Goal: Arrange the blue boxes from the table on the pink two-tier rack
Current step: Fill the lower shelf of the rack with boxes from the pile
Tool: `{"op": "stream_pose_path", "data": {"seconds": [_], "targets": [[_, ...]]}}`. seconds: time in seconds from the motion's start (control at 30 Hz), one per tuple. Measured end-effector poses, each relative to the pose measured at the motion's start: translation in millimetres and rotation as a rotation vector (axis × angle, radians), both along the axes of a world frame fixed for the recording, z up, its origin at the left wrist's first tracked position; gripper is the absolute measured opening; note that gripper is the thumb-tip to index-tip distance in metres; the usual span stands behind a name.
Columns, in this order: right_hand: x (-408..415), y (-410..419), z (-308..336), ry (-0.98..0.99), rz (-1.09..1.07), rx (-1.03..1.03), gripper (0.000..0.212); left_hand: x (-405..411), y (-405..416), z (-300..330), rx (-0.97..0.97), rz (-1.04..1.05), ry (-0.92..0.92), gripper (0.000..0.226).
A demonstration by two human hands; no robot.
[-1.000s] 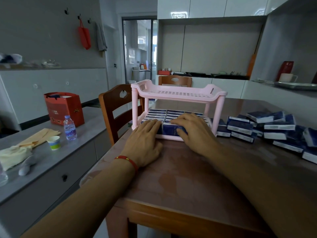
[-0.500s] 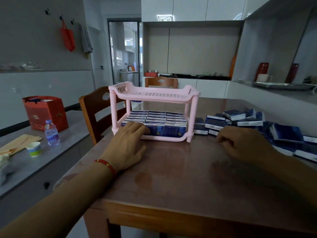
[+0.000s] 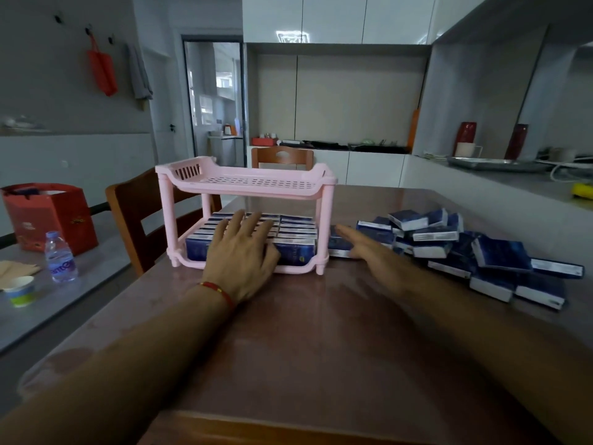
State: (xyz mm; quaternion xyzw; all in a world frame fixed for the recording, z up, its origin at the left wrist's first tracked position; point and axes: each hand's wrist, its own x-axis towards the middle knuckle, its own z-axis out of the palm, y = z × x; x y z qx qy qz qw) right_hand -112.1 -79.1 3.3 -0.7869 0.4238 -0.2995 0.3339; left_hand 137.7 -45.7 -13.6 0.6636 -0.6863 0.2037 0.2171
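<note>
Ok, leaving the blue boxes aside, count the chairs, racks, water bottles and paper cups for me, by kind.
wooden chairs: 2
pink two-tier rack: 1
water bottle: 1
paper cup: 1
Total: 5

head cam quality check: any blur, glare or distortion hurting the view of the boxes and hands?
Head view: dim, backlit from the doorway; right hand motion-blurred; left hand sharper; glare patch on upper cabinet; wide-angle bending at edges; loose blue boxes soft but readable.
</note>
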Motion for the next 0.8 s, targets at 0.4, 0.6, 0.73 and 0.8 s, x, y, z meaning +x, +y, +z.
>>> {"op": "stream_pose_path", "data": {"seconds": [0.4, 0.6, 0.73, 0.8], "targets": [[51, -27, -10, -0.441, 0.006, 0.224, 0.037, 7, -17, -16, 0.071, 0.028, 0.018, 0.077], [46, -24, -16, -0.443, -0.089, 0.114, 0.047, 8, -17, -17, 0.055, 0.031, 0.007, 0.075], [43, -25, -24, -0.400, -0.179, 0.081, 0.058, 8, -16, -16, 0.048, 0.029, 0.009, 0.075], [43, -28, -24, -0.395, -0.168, 0.093, 0.058, 8, -16, -16, 0.055, 0.025, 0.013, 0.076]]}}
